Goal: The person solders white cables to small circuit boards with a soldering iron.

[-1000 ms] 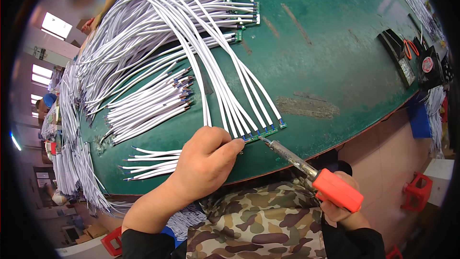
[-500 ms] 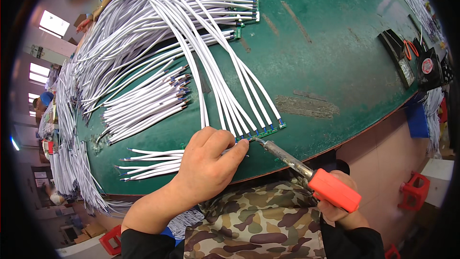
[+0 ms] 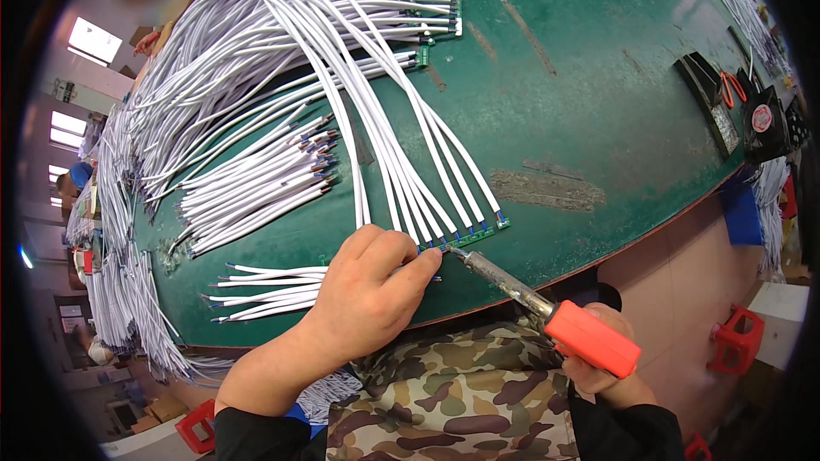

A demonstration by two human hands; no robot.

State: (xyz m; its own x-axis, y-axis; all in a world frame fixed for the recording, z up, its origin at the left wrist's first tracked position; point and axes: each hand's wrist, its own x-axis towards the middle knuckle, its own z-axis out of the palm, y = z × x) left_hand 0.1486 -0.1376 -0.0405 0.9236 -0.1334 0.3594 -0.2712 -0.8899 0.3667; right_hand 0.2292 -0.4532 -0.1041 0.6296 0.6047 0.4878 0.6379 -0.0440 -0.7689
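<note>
Right hand grips the iron, tip at the strip; left hand pinches a wire there. Several wires look joined; loose wires left of the strip wait.

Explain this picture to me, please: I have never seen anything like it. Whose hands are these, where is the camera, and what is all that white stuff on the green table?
There is no machine here: a person works with two bare hands. The camera sits on that person's head and looks down, and its wide lens bends the edges of the round view.

The green table is covered with many white cables, some in loose bundles with bared ends. A row of them runs to a small green circuit strip near the table's front edge.

The left hand rests on the table, its fingers pressing at the strip's end. The right hand grips a soldering iron by its orange handle, with the metal tip at the strip.

Another person sits at the far left, blurred.
</note>
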